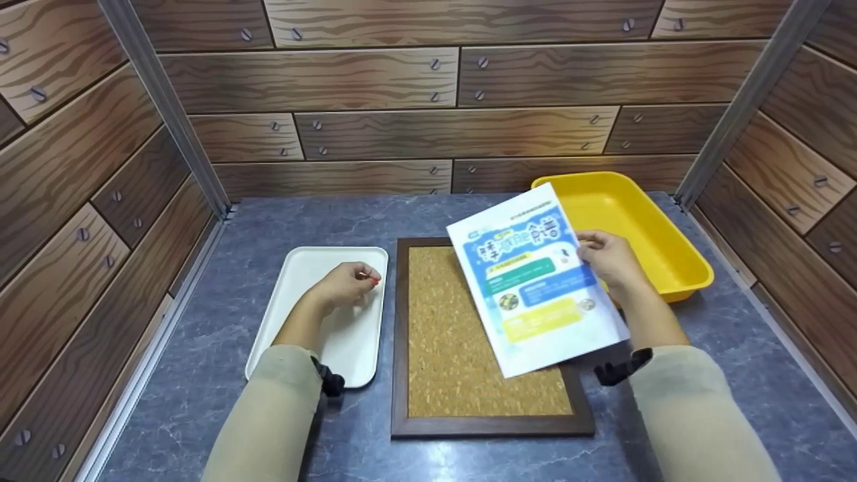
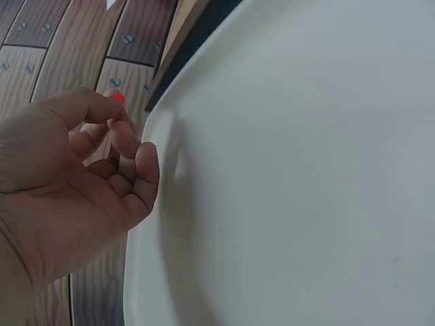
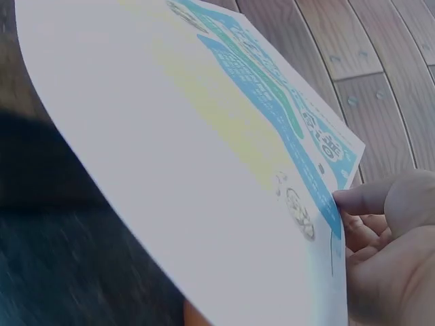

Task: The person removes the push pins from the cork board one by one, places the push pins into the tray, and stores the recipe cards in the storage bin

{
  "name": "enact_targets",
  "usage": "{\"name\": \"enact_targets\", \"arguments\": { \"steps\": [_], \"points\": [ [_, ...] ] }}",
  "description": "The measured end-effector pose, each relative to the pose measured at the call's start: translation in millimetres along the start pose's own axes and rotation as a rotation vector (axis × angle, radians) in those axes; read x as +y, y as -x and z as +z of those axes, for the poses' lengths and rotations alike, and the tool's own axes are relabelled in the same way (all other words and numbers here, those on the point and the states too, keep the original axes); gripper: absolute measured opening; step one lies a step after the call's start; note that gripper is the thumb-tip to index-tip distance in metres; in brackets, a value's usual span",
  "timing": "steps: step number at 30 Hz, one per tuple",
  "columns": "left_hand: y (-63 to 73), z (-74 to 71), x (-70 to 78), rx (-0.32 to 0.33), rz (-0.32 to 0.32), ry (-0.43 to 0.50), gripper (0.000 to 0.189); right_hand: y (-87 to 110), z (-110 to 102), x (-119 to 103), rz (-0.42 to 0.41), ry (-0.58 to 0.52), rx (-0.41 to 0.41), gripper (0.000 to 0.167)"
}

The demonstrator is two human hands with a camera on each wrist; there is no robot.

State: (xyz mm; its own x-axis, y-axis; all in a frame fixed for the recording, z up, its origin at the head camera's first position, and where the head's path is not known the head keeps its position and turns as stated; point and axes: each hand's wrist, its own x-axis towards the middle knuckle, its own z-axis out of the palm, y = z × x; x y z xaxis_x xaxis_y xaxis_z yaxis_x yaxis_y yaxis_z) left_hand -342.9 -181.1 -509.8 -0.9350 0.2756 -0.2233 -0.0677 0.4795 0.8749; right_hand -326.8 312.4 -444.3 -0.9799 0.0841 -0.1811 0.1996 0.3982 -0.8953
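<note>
My left hand [image 1: 343, 284] is over the white tray [image 1: 288, 321], with a small red object [image 1: 375, 281] pinched between thumb and fingertips. In the left wrist view, a bit of red [image 2: 118, 98] shows at the fingertips; most of it is hidden, so its kind cannot be made out. My right hand [image 1: 608, 258] pinches the right edge of a printed paper sheet [image 1: 535, 288] with blue, green and yellow blocks. Tilted, the sheet covers the upper right part of a cork board [image 1: 462, 335] with a dark brown frame. In the right wrist view the paper bends slightly.
A yellow plastic bin [image 1: 643, 227] stands at the back right, partly behind the paper and right hand. Wood-patterned walls [image 1: 375, 80] enclose the grey marbled table [image 1: 321, 221] at the back and sides. The tray lies left of the board.
</note>
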Motion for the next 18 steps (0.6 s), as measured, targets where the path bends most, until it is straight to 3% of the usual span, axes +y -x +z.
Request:
{"name": "enact_targets", "arguments": {
  "steps": [9, 18],
  "points": [
    [9.0, -17.6, -17.5, -0.014, 0.000, -0.129, 0.023, -8.1, -34.8, 12.7, 0.031, -0.078, 0.044, 0.045],
    [17.2, -31.1, -27.3, -0.039, -0.019, -0.171, 0.019, -16.7, -63.8, 27.6, 0.107, -0.090, 0.092, 0.041]
  ]
}}
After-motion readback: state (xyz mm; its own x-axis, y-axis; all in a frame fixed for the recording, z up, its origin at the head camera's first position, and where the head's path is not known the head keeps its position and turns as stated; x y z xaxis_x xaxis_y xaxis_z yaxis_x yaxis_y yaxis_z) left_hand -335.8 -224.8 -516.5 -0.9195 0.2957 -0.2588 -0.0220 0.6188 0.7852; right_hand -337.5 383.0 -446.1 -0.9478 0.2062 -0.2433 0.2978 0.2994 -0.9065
